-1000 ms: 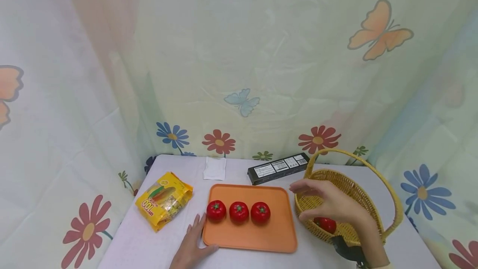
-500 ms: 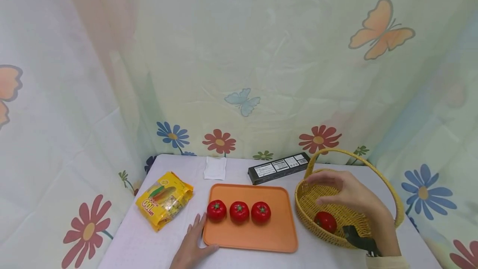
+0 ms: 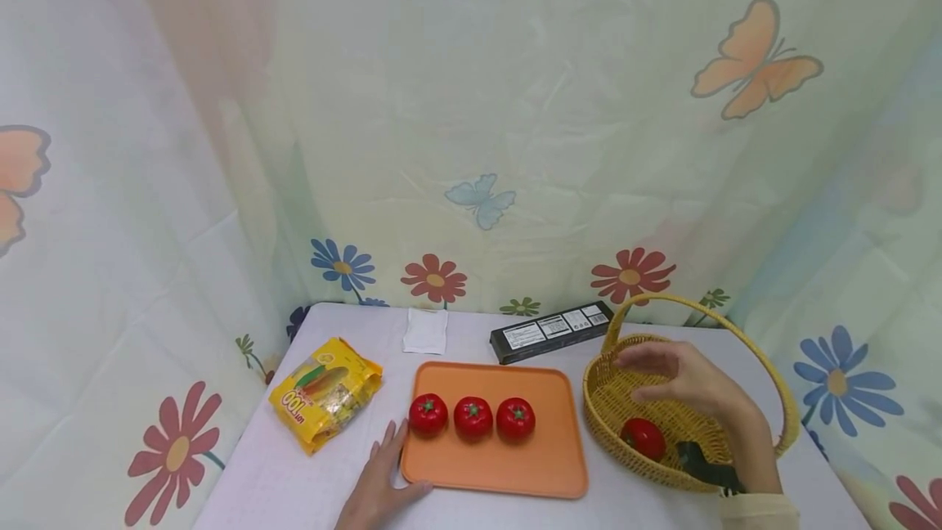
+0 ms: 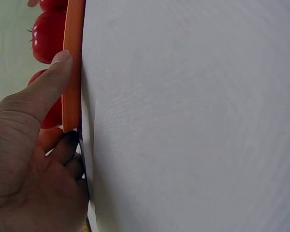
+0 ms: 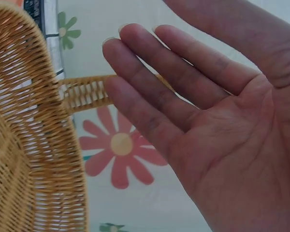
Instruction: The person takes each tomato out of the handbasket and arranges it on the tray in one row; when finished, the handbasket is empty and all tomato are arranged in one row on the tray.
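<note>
Three red tomatoes point(image 3: 473, 419) sit in a row on an orange tray point(image 3: 537, 464). At the tray's near left corner is my left hand point(image 3: 379, 477); its thumb touches the front rim and its fingers lie along the left side, as the left wrist view also shows. My right hand point(image 3: 688, 379) hovers over a yellow wicker basket point(image 3: 611, 436), its fingers apart from the thumb and nothing between them. Inside the basket, below that hand, lies another tomato point(image 3: 643, 438). The right wrist view shows the bare palm beside the basket's woven wall point(image 5: 48, 140).
A yellow snack bag point(image 3: 324, 395) lies left of the tray. Behind it are a small white packet point(image 3: 425, 331) and a long black box point(image 3: 550, 332) with white labels. The basket's tall handle point(image 3: 765, 366) arches over its right side. A flowered curtain point(image 3: 486, 105) hangs behind the table.
My right hand has moved right and slightly back from the basket's left rim to above its inside, uncovering the tomato there. The left hand, tray and its three tomatoes look unchanged.
</note>
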Available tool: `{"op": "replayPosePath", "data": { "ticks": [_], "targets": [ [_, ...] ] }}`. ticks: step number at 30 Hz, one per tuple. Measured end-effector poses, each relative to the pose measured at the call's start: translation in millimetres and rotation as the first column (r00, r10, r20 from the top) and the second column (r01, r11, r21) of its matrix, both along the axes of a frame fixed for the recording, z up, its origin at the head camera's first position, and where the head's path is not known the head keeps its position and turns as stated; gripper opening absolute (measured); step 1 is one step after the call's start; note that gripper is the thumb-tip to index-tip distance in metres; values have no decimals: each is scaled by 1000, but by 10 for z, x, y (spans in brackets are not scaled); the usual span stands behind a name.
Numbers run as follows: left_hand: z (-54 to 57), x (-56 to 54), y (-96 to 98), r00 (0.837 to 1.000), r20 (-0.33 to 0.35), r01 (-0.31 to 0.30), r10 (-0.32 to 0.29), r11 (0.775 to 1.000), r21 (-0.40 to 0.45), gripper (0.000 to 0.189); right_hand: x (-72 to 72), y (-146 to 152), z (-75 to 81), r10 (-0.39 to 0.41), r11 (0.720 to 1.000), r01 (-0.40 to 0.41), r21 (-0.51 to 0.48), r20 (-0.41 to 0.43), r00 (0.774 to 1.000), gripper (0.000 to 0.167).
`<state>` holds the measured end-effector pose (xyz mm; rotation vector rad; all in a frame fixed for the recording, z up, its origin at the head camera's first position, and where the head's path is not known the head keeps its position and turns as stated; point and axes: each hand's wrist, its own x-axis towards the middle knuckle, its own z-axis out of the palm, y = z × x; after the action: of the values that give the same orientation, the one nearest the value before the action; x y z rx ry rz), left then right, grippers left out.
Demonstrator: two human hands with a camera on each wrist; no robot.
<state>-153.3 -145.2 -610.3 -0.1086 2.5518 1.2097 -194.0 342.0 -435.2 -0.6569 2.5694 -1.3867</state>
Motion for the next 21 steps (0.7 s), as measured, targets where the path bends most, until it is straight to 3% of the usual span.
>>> {"op": "replayPosePath", "data": {
  "ticks": [8, 14, 21],
  "targets": [
    [-5, -12, 10, 1000, 5, 2, -2, 1000, 1, 112, -56, 73, -246, -41, 995, 31, 90, 116, 992, 56],
    [-8, -11, 4, 1000, 9, 3, -3, 1000, 2, 112, -91, 90, -345, -47, 995, 26, 96, 228, 973, 59],
    [-7, -21, 13, 1000, 19, -12, 12, 1000, -9, 112, -132, 167, -457, 11, 998, -29, 59, 286, 958, 60]
  ]
}}
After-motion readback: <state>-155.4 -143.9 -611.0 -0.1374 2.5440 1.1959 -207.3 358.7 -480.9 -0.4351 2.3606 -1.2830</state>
